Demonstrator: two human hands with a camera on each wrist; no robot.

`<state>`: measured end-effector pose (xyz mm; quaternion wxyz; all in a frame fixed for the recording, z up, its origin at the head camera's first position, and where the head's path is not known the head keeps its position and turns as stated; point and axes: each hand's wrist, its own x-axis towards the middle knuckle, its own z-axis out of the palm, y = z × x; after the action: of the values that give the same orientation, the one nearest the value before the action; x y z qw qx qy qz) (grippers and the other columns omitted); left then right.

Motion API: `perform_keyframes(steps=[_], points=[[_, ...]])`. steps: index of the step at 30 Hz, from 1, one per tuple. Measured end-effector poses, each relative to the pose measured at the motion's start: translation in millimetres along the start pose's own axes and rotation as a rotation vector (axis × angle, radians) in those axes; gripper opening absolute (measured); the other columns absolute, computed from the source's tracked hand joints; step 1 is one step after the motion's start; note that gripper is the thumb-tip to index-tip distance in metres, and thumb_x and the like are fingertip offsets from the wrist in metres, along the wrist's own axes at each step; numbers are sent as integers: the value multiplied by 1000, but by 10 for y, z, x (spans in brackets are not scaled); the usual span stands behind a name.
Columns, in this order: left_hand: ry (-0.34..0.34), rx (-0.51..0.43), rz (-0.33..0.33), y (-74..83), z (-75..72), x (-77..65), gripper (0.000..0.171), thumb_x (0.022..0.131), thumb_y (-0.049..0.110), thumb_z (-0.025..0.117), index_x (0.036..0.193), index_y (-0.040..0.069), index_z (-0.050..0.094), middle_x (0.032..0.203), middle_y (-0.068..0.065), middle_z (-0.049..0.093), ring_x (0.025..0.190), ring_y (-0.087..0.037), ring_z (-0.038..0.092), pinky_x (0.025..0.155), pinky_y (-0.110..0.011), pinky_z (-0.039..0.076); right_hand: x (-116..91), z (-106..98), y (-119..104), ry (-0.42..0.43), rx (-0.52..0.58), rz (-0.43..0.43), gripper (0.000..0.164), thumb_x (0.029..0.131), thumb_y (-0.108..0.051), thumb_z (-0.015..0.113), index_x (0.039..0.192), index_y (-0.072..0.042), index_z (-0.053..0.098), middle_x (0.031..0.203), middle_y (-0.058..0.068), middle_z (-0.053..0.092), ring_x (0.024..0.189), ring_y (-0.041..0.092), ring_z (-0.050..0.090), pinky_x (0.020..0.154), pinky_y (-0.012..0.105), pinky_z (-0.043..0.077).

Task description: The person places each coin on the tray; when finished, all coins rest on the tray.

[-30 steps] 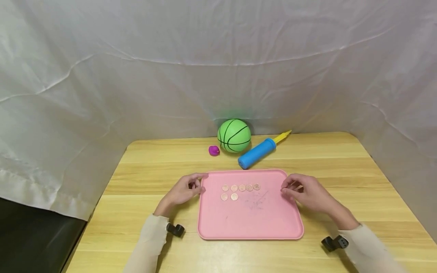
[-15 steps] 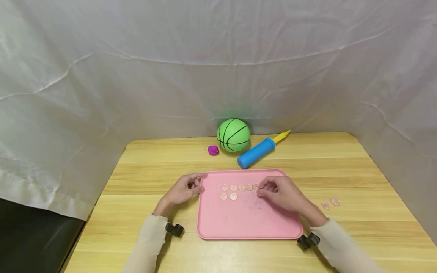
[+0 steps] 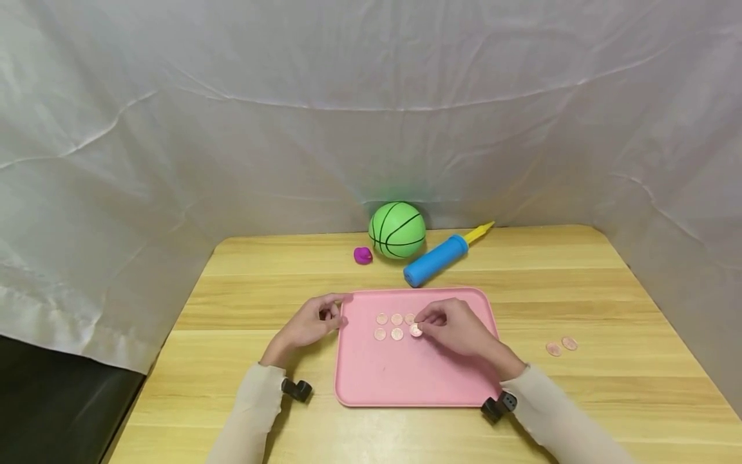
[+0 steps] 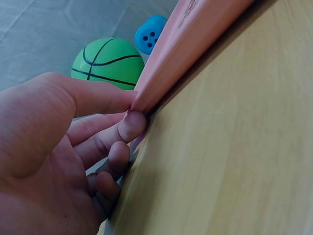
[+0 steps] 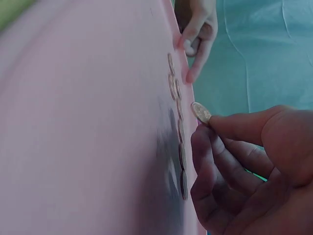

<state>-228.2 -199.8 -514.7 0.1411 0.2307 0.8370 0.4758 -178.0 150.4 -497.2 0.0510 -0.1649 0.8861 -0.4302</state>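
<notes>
A pink tray (image 3: 400, 380) lies on the wooden table with several copper-coloured coins (image 3: 380, 319) in rows on it. My left hand (image 3: 310, 321) holds the tray's left rim; in the left wrist view the thumb (image 4: 110, 97) and a finger pinch the edge. Between thumb and fingers, my right hand (image 3: 455, 328) pinches a coin (image 5: 201, 113) just above the tray, right of the two coins in the nearer row. That hand covers the right end of the farther row in the head view, but the right wrist view shows those coins.
Two more coins (image 3: 561, 345) lie on the table right of the tray. Behind it are a green ball (image 3: 397, 230), a purple rubber duck (image 3: 362, 256) and a blue hand pump (image 3: 436, 260) with a yellow nozzle. A grey cloth (image 3: 371, 129) hangs around the table.
My right hand has moved left from the tray's right edge to the coin rows, carrying the coin. This uncovers two coins on the table. My left hand stays at the rim.
</notes>
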Motion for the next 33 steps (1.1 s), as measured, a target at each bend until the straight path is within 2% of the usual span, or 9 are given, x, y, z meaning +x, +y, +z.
perform_keyframes(steps=[15, 24, 28, 33], points=[[4, 6, -5, -27, 12, 4, 51, 102, 1, 68, 152, -5, 58, 91, -14, 67, 80, -15, 51, 71, -19, 42, 75, 57, -113, -43, -67, 25, 8, 96, -5, 77, 98, -9, 82, 85, -2, 76, 77, 9, 64, 71, 23, 52], [5, 0, 2, -32, 9, 12, 52, 102, 2, 69, 152, -5, 58, 89, -11, 66, 79, -13, 51, 71, -19, 43, 19, -39, -134, 9, -92, 38, 8, 97, -10, 77, 103, -9, 83, 88, -3, 75, 81, 10, 63, 76, 24, 54], [8, -3, 4, -35, 9, 20, 52, 102, 2, 70, 152, -5, 58, 89, -9, 66, 79, -12, 51, 71, -19, 43, -52, -129, -112, 44, -105, 32, 7, 98, -11, 78, 101, -11, 83, 86, -3, 75, 81, 11, 63, 75, 24, 54], [6, -1, 8, -43, 6, 24, 52, 103, 3, 70, 152, -5, 58, 89, -9, 67, 78, -11, 51, 71, -19, 43, -156, -245, -37, 71, -89, 68, 8, 97, -8, 78, 102, -10, 84, 89, -1, 76, 83, 14, 64, 76, 24, 55]])
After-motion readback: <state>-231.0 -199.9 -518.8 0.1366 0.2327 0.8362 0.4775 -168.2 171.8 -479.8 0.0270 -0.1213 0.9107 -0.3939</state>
